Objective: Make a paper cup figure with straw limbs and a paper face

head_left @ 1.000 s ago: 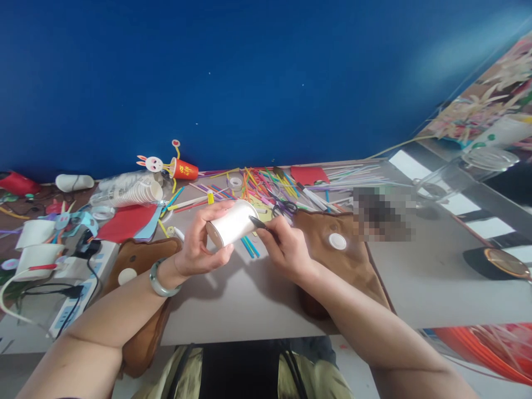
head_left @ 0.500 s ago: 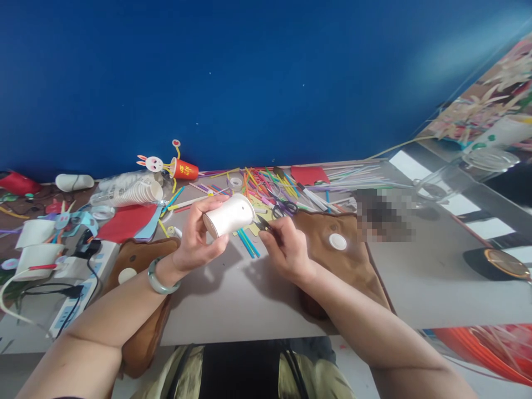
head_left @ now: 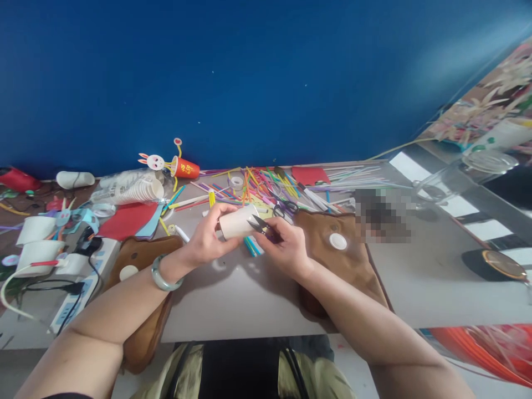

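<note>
White paper cup (head_left: 238, 223) turned, scissors (head_left: 258, 225) spread.
The left hand (head_left: 211, 235) has shifted the cup rightward; the dark mark on its side no longer shows, and the blades have opened wider against it.

wall (head_left: 266, 83) seen as blue | held cup (head_left: 238, 223) seen as off-white | held scissors (head_left: 258, 224): blades finished in black | bangle (head_left: 162, 275) tinted pale green | toppled cup (head_left: 188, 168) coloured red, lettered in yellow | brown pouch (head_left: 357, 271) marked by white disc (head_left: 338, 241) | tabletop (head_left: 419, 282) grey | floral pattern seen upper right
</note>
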